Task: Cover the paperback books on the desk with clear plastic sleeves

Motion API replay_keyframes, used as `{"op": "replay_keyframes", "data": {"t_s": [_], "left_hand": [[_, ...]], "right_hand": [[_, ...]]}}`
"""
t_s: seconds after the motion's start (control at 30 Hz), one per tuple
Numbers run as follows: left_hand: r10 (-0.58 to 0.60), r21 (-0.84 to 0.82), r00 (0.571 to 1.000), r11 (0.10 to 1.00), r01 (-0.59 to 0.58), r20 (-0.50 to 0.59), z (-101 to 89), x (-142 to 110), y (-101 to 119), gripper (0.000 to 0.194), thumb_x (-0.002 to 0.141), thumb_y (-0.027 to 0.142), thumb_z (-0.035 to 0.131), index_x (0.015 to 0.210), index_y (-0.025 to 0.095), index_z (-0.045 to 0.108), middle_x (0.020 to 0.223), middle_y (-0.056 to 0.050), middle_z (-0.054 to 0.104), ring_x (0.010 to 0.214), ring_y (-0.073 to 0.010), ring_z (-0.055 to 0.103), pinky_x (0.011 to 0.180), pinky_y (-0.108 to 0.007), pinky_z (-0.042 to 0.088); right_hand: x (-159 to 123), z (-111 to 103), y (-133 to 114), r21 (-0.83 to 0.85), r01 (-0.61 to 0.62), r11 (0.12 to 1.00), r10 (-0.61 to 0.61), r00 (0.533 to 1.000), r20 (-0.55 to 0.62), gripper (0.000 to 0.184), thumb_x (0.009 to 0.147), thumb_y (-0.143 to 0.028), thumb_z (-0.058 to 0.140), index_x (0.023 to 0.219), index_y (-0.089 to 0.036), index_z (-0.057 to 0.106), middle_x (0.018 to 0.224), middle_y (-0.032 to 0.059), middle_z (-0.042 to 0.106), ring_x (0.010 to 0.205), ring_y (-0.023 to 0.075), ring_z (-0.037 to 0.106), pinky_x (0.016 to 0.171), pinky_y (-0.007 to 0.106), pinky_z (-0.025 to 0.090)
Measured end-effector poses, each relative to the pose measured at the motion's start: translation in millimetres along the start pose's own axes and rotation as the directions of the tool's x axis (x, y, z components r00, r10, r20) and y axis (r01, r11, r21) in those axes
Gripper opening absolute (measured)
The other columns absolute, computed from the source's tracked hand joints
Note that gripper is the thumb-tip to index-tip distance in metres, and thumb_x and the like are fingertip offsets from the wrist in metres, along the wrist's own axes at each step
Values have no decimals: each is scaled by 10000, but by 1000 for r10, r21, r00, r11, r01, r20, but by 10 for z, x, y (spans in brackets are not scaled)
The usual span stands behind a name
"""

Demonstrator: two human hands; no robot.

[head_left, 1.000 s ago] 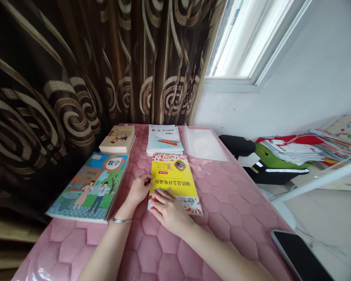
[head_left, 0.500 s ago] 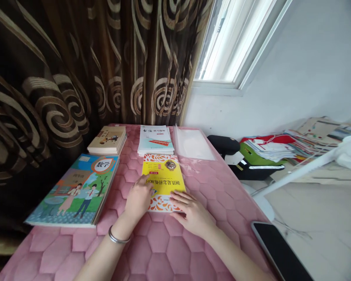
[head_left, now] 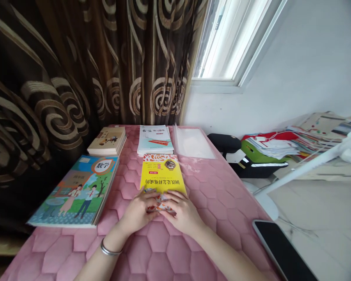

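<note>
The yellow paperback lies flat, directly ahead of my wrists, its long axis running away from me (cover title upside down from my side). My left hand and right hand rest on its near end, equally close, fingers on the cover, thumbs by the near edge; whether either clamps that edge, I cannot tell. The white booklets lie just beyond, the mathematics textbook to the left. Clear plastic sleeves lie right of the booklets; contents, if any, undetermined.
</note>
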State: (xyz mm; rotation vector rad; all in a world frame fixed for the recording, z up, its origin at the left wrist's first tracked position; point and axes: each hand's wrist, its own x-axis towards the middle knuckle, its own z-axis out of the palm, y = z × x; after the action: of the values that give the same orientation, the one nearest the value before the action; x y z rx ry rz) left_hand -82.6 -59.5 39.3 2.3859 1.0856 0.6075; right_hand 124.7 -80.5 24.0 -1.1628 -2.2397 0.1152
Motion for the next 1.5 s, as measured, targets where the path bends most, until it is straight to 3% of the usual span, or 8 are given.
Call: {"op": "replay_keyframes", "data": {"t_s": [0.17, 0.33, 0.7, 0.8, 0.97, 1.2, 1.37, 1.5], "left_hand": [[-28, -30, 999, 999, 28, 20, -225, -79, -183, 133, 738, 239, 762, 858, 258, 711, 1307, -53, 630, 1289, -247, 506, 1158, -520, 230], [-71, -64, 996, 995, 74, 53, -412, -150, -272, 159, 723, 284, 774, 876, 269, 732, 1383, -54, 569, 1315, -260, 475, 1133, -491, 286], [-157, -144, 980, 974, 174, 125, -480, -216, -318, 249, 695, 141, 712, 907, 267, 742, 1418, -35, 534, 1346, -251, 430, 1138, -450, 288], [-139, -136, 986, 979, 151, 91, -451, -214, -302, 279, 673, 121, 707, 918, 254, 728, 1415, -58, 532, 1340, -254, 432, 1136, -449, 284], [-130, -2, 990, 991, 130, 55, -338, -162, -144, 323, 685, 145, 720, 975, 286, 699, 1402, -29, 545, 1360, -279, 401, 1172, -559, 128], [-96, 171, 995, 980, 98, -16, -83, -39, 110, 334, 708, 229, 752, 1030, 290, 686, 1319, -30, 617, 1369, -338, 378, 1149, -633, -51], [-53, 145, 999, 988, 52, -2, -2, 9, 191, 296, 761, 267, 729, 1050, 302, 680, 1260, -28, 656, 1349, -326, 408, 1132, -642, -68], [-42, 138, 999, 990, 43, -5, -50, -16, 136, 228, 760, 251, 734, 975, 320, 706, 1242, -1, 667, 1338, -306, 425, 1138, -621, -63]], "right_hand": [[-64, -108, 100, 8, 75, 997, -75, 997, 20, 185, 830, -281, 678, 1011, -245, 699, 1190, 44, 694, 1170, 253, 587, 1008, 457, 453], [-212, -307, 330, 17, 69, 997, -70, 995, 73, 152, 852, -226, 642, 985, -260, 707, 1190, 35, 694, 1212, 258, 561, 1014, 495, 449], [-403, -424, 655, 170, 33, 985, -47, 996, 80, 237, 858, -209, 618, 1069, -270, 707, 1220, 48, 678, 1275, 253, 516, 989, 478, 508], [-399, -419, 647, 167, 36, 985, -49, 996, 78, 234, 854, -206, 616, 1060, -268, 708, 1220, 52, 678, 1280, 259, 511, 995, 488, 500], [-371, -449, 579, 138, 36, 990, -47, 996, 74, 213, 846, -180, 604, 1020, -260, 695, 1203, 51, 686, 1272, 254, 517, 999, 484, 489], [-199, -308, 237, -8, 15, 1000, -14, 998, 56, 156, 811, -254, 650, 964, -225, 651, 1213, 88, 665, 1207, 285, 553, 1011, 498, 444], [-37, -75, 8, -35, 4, 999, -3, 999, 35, 149, 827, -245, 631, 970, -208, 642, 1161, 93, 679, 1155, 285, 578, 1005, 496, 437], [-18, -67, 4, -15, 24, 1000, -23, 998, 56, 136, 848, -261, 621, 974, -218, 653, 1184, 71, 680, 1174, 279, 565, 1020, 498, 416]]}}
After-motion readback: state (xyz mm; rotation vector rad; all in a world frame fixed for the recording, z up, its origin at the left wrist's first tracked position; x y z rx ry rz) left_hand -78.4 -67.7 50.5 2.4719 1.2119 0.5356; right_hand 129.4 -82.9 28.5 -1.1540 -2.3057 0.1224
